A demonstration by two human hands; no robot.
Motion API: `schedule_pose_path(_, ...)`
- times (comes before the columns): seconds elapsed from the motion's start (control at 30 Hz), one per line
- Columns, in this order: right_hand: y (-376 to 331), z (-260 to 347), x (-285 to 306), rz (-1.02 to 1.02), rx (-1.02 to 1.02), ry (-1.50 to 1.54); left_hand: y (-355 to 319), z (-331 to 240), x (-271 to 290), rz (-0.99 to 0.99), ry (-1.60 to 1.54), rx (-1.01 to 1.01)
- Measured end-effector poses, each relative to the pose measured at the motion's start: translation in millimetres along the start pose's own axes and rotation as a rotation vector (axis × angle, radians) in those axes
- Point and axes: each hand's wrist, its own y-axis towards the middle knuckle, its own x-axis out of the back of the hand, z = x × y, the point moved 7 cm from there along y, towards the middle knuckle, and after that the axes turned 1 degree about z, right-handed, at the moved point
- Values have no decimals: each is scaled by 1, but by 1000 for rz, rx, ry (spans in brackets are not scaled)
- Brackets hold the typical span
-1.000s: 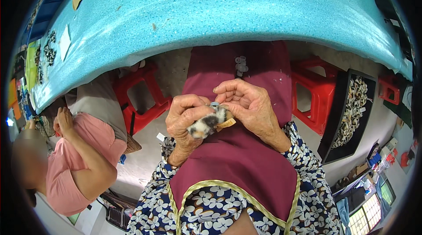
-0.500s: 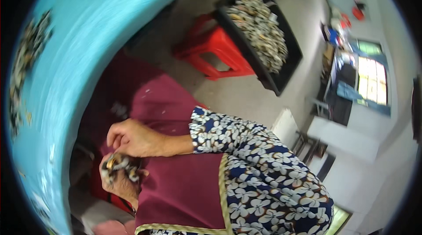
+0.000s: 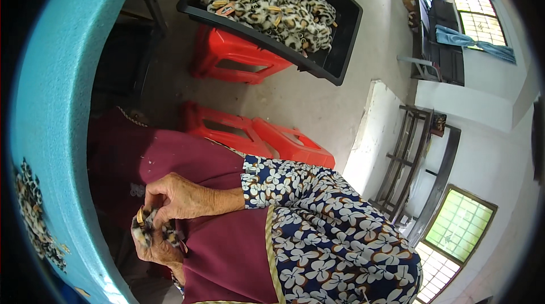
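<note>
Spotted plush, a small toy [image 3: 149, 229], sits between both hands over the maroon apron [image 3: 227, 258], beside the turquoise table [image 3: 51, 105]. The left hand [image 3: 156, 250] closes under it; the right hand [image 3: 173, 196] pinches it from above. Further right, a black tray [image 3: 340, 37] of similar toys rests on a red stool [image 3: 233, 59].

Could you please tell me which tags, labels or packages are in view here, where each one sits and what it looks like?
Small orange-tan card tags: on the leopard-spotted plush toys heaped in the black rectangular plastic tray, upper middle, resting on a red plastic stool.
Small yellow tag: on the spotted plush piece pinched between both hands, lower left.
No packages, signs or screens clearly visible.
</note>
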Motion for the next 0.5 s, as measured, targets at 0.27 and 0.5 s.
schedule_pose_path(0.27,0,5,1,-5,62,11,2,-5,0,103,44,-69)
schedule_pose_path(0.5,2,17,8,-8,35,273,7,-14,-3,108,-161,52)
